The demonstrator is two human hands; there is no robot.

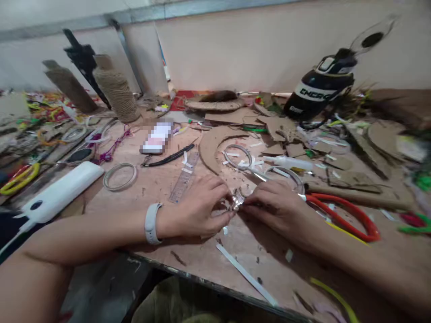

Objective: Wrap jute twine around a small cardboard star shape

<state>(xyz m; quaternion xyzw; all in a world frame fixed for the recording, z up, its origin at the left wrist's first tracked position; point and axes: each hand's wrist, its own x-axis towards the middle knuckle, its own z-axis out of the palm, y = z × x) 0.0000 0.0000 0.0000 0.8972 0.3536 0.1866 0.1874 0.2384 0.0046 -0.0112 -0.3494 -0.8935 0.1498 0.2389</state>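
My left hand (200,208), with a pale band on its wrist, is closed in a pinch on a small shiny silvery piece (237,200) low over the table. My right hand (281,208) pinches the same piece from the other side. Fingers cover much of it, and its kind is too small to make out. Beside my left hand lies a clear ruler (180,184). Orange-handled scissors (367,226) rest by my right wrist, their blades partly hidden. A thin white strip (245,274) lies in front of my hands.
Behind my hands are a curved cardboard piece (208,150), tape rolls (120,176) and a glue bottle (289,162). A white power strip (63,188) lies at left. Twine-wrapped bottle (116,92) and black bottle (321,85) stand behind. Scraps litter the table (155,215).
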